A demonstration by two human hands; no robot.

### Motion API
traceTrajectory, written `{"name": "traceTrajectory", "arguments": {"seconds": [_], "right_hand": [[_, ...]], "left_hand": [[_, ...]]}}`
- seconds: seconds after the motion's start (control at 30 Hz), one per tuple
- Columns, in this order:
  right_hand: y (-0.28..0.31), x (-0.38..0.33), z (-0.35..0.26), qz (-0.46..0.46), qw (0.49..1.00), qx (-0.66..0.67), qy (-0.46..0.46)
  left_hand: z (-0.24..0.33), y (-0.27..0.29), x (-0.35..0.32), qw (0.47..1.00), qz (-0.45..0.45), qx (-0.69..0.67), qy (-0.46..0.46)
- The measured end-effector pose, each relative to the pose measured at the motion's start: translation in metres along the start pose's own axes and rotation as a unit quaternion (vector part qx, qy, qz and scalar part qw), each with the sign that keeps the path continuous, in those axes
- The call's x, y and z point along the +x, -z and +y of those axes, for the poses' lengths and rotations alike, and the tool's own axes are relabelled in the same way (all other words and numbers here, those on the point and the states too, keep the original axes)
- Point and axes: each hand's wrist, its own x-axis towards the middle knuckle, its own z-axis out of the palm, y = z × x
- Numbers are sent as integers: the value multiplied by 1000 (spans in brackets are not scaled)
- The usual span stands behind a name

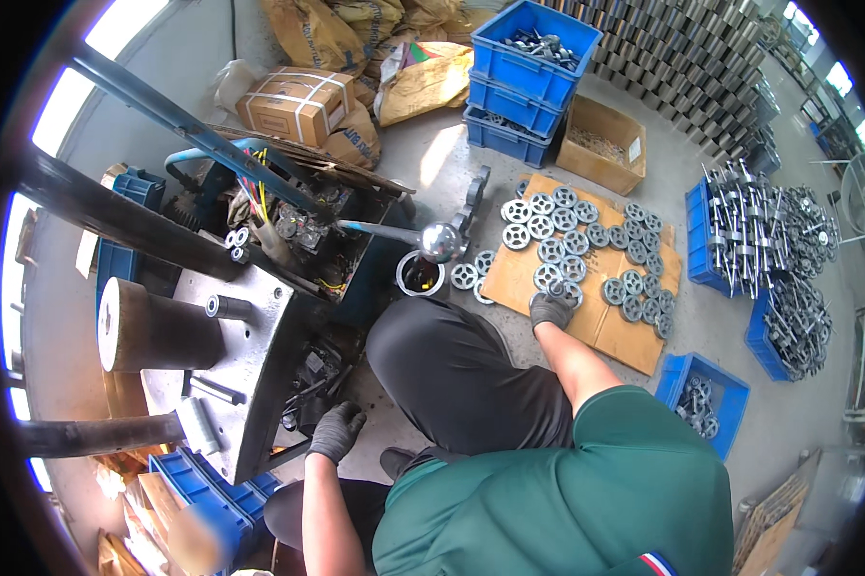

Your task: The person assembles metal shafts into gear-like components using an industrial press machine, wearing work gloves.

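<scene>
My right hand (552,309), in a dark grey glove, reaches down to the near edge of a flat cardboard sheet (600,322). Its fingers close on a spoked metal wheel (572,294) at the edge of a group of similar metal wheels (551,250). Several more wheels lie in clusters across the sheet. My left hand (336,432), also gloved, hangs low beside the steel machine table (245,370), close to a dark bar. Its fingers are bent and their tips are hidden, so I cannot tell whether it holds anything.
A ball-ended lever (440,242) juts from the machine above a round pot (421,275). Stacked blue crates (533,62) and an open carton (600,144) stand beyond the sheet. At right are crates heaped with metal rods (749,230) and a blue bin (730,403) of parts.
</scene>
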Motion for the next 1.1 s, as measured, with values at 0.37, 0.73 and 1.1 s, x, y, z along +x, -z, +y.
{"name": "traceTrajectory", "arguments": {"seconds": [0.37, 0.73, 1.1], "right_hand": [[13, 101, 1, -441, 857, 140, -229], [166, -11, -6, -222, 834, 271, 427], [369, -242, -239, -348, 528, 145, 761]], "left_hand": [[-1, 3, -7, 1000, 14, -1, 3], [20, 26, -17, 998, 58, 7, -34], [69, 68, -42, 936, 237, -176, -195]]}}
